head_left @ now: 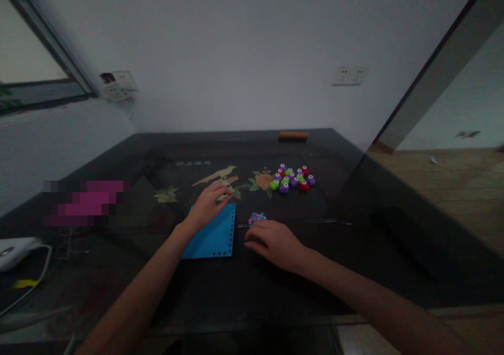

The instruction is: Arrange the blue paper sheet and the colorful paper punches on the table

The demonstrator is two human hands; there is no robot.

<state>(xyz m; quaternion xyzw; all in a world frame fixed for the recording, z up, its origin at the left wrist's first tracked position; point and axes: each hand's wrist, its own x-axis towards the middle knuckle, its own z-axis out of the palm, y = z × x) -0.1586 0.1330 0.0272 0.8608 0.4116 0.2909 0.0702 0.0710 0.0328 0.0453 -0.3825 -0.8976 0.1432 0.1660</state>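
A blue sheet (pixel 214 234) lies on the dark table, with small dark dots along its right edge and part of its lower edge. My left hand (pixel 210 204) is over the sheet's upper part, fingers stretched to the right and thumb slightly apart. It covers the top left of the sheet. Right of the sheet is a small pile of pink, blue and white bead-like pieces (pixel 257 218). Just below that pile, my right hand (pixel 277 243) hovers or rests with fingers curved and a gap to the thumb. Nothing is visible in either hand.
Several purple, green and red toy-like pieces with eye marks (pixel 291 178) stand beyond my right hand. A brown roll (pixel 293 135) lies by the wall. At left are a blurred pink item (pixel 92 200), scissors-like handles (pixel 73 247) and a white device with a cord (pixel 18 252).
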